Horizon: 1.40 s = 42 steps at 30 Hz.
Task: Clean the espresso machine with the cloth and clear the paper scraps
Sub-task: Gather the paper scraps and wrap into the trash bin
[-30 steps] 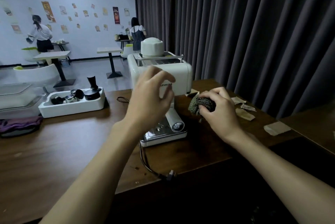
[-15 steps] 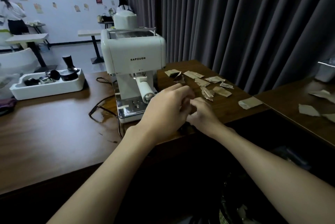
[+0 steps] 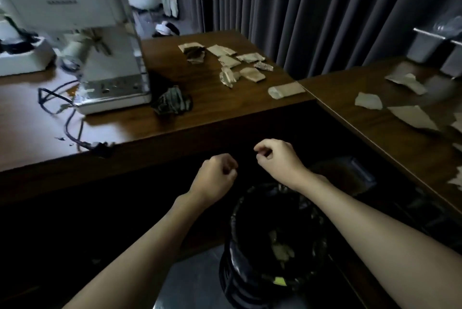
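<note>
Seemingly we hung our curled, empty left hand (image 3: pixel 215 176) and right hand (image 3: pixel 278 159) near the bin (image 3: pixel 228 268) (six o'clock) for dumping paper scraps (image 3: pixel 252 74).

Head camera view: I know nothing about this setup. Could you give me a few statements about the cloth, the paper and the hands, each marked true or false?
1. The cloth lies on the table beside the base of the espresso machine. True.
2. Both hands grip the cloth. False: the left hand and the right hand are off the table, fingers curled, above the bin, with no cloth in them.
3. Paper scraps lie on the table. True.
4. The bin is empty. False: pale scraps in the bin show inside its black liner.
5. The plug lies on the table near its edge. True.
</note>
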Available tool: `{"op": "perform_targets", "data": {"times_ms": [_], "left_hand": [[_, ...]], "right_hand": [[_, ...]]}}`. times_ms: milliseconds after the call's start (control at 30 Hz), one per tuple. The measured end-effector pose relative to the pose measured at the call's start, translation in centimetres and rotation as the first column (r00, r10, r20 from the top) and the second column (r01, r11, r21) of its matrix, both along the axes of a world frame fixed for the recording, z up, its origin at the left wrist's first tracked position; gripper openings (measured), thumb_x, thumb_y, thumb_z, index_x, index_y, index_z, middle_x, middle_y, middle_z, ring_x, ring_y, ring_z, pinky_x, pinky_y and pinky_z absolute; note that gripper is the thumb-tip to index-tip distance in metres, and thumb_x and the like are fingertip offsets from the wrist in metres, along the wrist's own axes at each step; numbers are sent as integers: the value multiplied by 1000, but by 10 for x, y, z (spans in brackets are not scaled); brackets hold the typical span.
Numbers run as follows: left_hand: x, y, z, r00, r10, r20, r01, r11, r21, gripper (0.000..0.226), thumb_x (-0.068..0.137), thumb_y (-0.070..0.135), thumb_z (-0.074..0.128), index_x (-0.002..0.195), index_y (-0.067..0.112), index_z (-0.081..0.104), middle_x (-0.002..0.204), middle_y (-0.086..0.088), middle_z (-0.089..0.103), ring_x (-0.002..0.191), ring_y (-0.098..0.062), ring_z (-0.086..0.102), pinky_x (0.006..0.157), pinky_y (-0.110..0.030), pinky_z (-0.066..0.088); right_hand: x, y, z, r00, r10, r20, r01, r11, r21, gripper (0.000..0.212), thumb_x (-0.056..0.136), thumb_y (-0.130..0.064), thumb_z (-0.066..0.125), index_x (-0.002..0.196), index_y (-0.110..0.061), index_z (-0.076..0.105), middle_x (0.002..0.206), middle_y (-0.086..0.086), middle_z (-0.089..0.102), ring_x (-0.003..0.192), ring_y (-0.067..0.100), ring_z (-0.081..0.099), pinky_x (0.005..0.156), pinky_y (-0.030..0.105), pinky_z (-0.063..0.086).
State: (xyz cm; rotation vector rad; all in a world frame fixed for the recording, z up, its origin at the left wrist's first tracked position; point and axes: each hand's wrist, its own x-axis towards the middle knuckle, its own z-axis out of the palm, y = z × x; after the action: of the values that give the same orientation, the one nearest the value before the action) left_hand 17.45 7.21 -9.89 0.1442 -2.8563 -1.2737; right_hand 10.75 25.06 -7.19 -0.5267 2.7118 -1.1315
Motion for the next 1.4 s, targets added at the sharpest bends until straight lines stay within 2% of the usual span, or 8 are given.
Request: {"op": "perform_targets", "data": {"times_ms": [167, 333, 567, 733, 933, 1033, 1200, 1400], "left_hand": [[4, 41, -85, 955, -17, 297, 29, 999, -37, 28, 94, 20, 64, 117, 5, 59, 108, -15, 65, 98, -32, 63, 81, -38, 50], [4, 53, -147, 936, 170, 309, -103, 970, -222, 36, 85, 31, 68, 110, 5, 62, 106, -15, 64, 95, -37, 65, 76, -38, 51], [-4, 57, -150, 913, 252, 321, -210, 964, -162, 14, 91, 14, 62, 104, 10, 59, 104, -13, 68, 97, -33, 63, 77, -36, 48], [-19, 57, -96, 973, 71, 218, -23, 976, -216, 20, 93, 16, 60, 112, 19, 57, 107, -8, 68, 99, -32, 65, 82, -44, 54], [-51, 58, 3, 976, -190, 109, 215, 930, -298, 28, 96, 26, 61, 124, 30, 58, 117, 3, 67, 107, -23, 65, 85, -43, 55], [-60, 61, 47, 965, -258, 47, 260, 918, -300, 25, 94, 27, 63, 119, 31, 61, 111, 6, 69, 103, -19, 65, 85, -43, 55], [-75, 46, 83, 943, -328, -56, 308, 924, -227, 22, 93, 25, 64, 115, 27, 66, 105, 6, 70, 97, -16, 67, 87, -40, 55], [-90, 3, 102, 948, -315, 53, 318, 946, -66, 74, 81, 50, 76, 143, 24, 46, 128, 8, 56, 120, -10, 54, 98, -26, 46]], "right_hand": [[10, 84, -75, 979, -76, 187, 63, 995, 78, 20, 94, -12, 60, 113, -15, 65, 94, -3, 60, 80, 12, 57, 58, 9, 42], [17, 134, -131, 912, -156, 379, 87, 977, 193, 37, 96, -20, 59, 133, -18, 51, 132, 4, 42, 101, 17, 49, 82, 28, 44], [25, 156, -154, 822, -231, 520, 196, 973, 121, 59, 97, -16, 58, 148, -19, 28, 150, 8, 25, 134, 28, 35, 104, 39, 40], [16, 156, -121, 889, -266, 373, 203, 958, 201, 60, 99, -31, 52, 150, -18, 23, 155, 9, 17, 139, 31, 30, 109, 47, 34], [-13, 123, -18, 1000, -18, 9, 15, 958, 285, 62, 94, -44, 55, 148, -30, 27, 147, -3, 38, 136, 24, 32, 109, 47, 23], [-23, 103, 26, 996, 87, 5, -85, 958, 275, 51, 94, -43, 56, 142, -34, 39, 134, -7, 52, 126, 21, 46, 105, 43, 30], [-37, 80, 69, 992, 124, -6, -119, 969, 215, 7, 96, -29, 55, 95, -30, 62, 89, -3, 66, 83, 18, 64, 76, 42, 55], [-66, 74, 88, 999, 9, -49, 1, 981, 194, 8, 94, -20, 61, 91, -21, 68, 94, -1, 68, 90, 14, 63, 80, 36, 51]]}}
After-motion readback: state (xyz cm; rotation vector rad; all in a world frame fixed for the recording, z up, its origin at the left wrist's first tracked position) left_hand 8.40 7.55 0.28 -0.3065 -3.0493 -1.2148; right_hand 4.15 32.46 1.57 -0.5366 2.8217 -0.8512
